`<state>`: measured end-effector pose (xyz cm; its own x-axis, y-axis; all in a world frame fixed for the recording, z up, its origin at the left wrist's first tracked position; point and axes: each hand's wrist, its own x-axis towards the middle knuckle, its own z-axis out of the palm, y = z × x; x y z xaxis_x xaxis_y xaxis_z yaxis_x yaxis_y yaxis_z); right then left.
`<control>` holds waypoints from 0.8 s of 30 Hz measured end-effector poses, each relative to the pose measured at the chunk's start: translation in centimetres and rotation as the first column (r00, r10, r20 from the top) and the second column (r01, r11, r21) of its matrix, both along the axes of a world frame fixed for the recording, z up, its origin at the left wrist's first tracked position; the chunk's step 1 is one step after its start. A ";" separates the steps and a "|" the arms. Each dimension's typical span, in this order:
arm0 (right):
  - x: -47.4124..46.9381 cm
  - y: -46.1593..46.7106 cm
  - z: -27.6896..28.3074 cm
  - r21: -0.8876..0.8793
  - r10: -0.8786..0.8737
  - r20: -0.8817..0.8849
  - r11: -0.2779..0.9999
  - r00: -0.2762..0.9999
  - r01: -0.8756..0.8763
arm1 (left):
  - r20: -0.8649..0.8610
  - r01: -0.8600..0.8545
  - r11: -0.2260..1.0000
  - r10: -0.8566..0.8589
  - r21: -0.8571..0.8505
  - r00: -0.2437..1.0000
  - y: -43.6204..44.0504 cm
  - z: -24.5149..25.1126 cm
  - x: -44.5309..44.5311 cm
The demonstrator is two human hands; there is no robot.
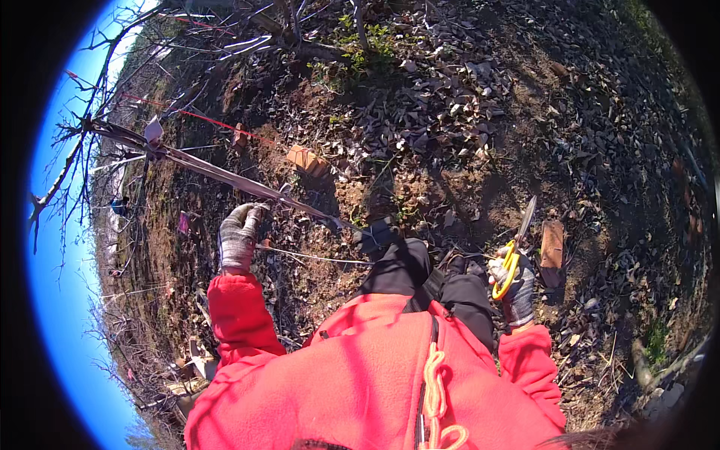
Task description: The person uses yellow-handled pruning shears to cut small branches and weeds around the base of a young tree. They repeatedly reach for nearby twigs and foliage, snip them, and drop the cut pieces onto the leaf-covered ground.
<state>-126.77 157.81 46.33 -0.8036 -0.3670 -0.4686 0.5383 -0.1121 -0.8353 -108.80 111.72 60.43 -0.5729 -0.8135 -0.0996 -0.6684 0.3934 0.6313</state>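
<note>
My left hand [242, 233], in a grey knit glove, is raised just below a long, slanting wooden pole [242, 183]. Its fingers are bent toward the thumb; whether something thin is between them cannot be made out. My right hand [518, 284], also gloved, holds scissors [509, 269] by their yellow handles. Their metal blades point away from me, close to an orange brick [552, 244] on the soil. A thin pale cord [315, 257] runs from near my left hand toward my legs. Pale material is tied around the pole near its upper end.
Bare branches [73, 152] spread at the left against the sky. A red string [214, 121] stretches toward another orange brick [306, 160]. Dry leaves [439, 112] cover much of the ground. A thick branch [644, 365] lies at the lower right. My dark shoe [376, 236] stands near the pole's lower end.
</note>
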 end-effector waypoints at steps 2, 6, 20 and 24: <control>-1.7 -1.3 0.0 -0.021 0.041 0.008 0.999 0.999 -0.041 | -0.024 -0.055 0.992 0.058 0.113 0.998 1.3 0.3 -0.9; -4.9 -4.3 0.6 -0.126 0.179 0.039 0.977 0.983 -0.173 | -0.225 -0.036 0.977 0.084 0.208 0.971 2.9 1.3 -4.4; -21.4 -18.4 6.9 0.099 0.701 -0.202 0.709 0.684 -0.698 | -0.859 -0.001 0.962 0.245 0.273 0.450 -7.1 7.5 -21.0; -24.2 -21.9 8.9 -0.034 0.721 -0.320 0.640 0.615 -0.768 | -0.896 0.142 0.909 0.341 0.392 0.285 -8.4 8.4 -23.9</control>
<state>-150.97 135.86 55.20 -0.2970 -0.9389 -0.1739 0.2667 0.0933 -0.9593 -132.68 103.35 68.87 -0.3734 -0.9113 0.1737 0.4641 -0.0214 0.8855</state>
